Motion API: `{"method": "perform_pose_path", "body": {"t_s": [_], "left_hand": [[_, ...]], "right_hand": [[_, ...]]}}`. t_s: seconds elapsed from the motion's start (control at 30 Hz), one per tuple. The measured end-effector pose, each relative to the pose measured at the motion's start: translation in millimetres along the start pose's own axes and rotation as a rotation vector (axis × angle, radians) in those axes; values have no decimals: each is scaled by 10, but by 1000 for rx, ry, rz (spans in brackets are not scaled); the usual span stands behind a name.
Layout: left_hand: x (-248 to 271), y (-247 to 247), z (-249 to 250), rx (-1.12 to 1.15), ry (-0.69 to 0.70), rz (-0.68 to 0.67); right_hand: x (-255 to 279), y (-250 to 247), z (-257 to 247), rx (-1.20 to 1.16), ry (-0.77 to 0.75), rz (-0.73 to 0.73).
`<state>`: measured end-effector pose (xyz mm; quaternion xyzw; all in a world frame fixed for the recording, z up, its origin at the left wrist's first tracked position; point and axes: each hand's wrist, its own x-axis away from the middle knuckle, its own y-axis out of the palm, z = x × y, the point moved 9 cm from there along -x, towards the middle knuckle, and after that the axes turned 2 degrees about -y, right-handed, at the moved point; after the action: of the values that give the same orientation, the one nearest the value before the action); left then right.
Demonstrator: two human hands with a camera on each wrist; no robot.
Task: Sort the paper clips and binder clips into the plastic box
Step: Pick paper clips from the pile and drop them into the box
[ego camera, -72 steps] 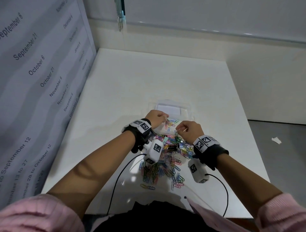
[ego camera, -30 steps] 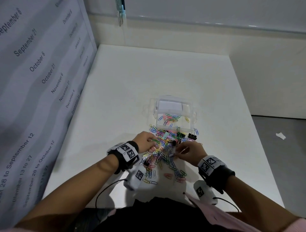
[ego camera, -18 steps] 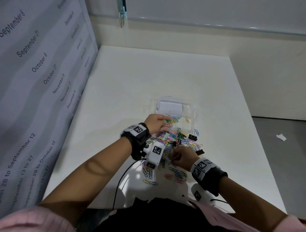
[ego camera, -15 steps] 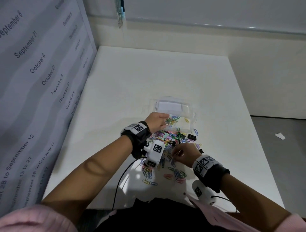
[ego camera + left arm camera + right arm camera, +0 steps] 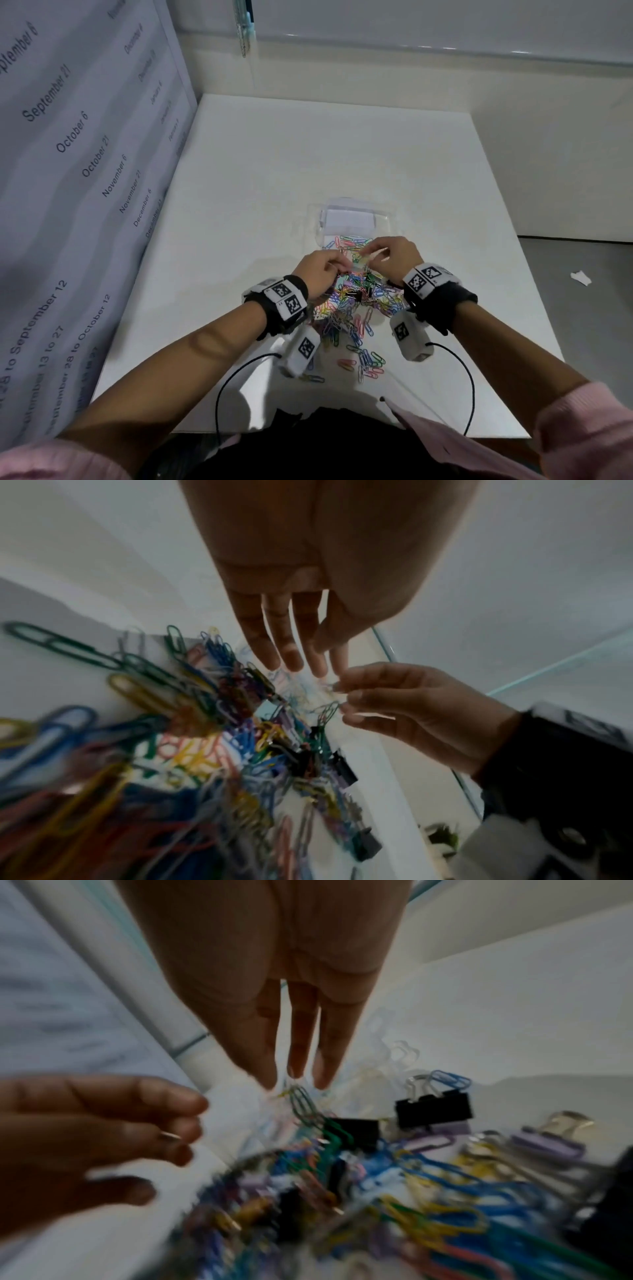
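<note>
The clear plastic box [image 5: 391, 219] stands mid-table with several coloured paper clips inside. In front of it lies a pile of paper clips [image 5: 352, 303] mixed with black binder clips [image 5: 433, 1110]. My right hand [image 5: 368, 255] hovers at the box's near edge and pinches a grey-green paper clip [image 5: 303, 1104] that dangles from its fingertips. My left hand [image 5: 339, 267] is just beside it, fingers curled in the right wrist view, with a shiny clip end [image 5: 169, 1135] showing between them. The two hands' fingertips almost touch.
A panel printed with dates [image 5: 68, 171] walls off the table's left side. A white wall runs behind. The table's right edge drops to a grey floor with a paper scrap [image 5: 580, 277]. Black cables [image 5: 471, 383] trail from my wrists to the near edge.
My right hand has risen from the pile to the box's near edge with a clip. My left hand has drawn back slightly from over the box.
</note>
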<state>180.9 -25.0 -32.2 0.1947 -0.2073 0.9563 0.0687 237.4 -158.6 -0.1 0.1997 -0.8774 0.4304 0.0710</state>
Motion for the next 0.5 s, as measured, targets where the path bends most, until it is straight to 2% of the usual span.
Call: {"method": "perform_pose_path", "body": {"t_s": [0.1,0.27,0.5], "left_hand": [[103,58,-91,-125,2,-28],[197,34,-341,-534,-4,-86],[178,-211,-435,-624,-42,100]], "right_hand": [[6,207,7,186,-82,-118],[-25,104,-17,121,-99,-61],[-106,-219,-45,-46,-82,133]]}}
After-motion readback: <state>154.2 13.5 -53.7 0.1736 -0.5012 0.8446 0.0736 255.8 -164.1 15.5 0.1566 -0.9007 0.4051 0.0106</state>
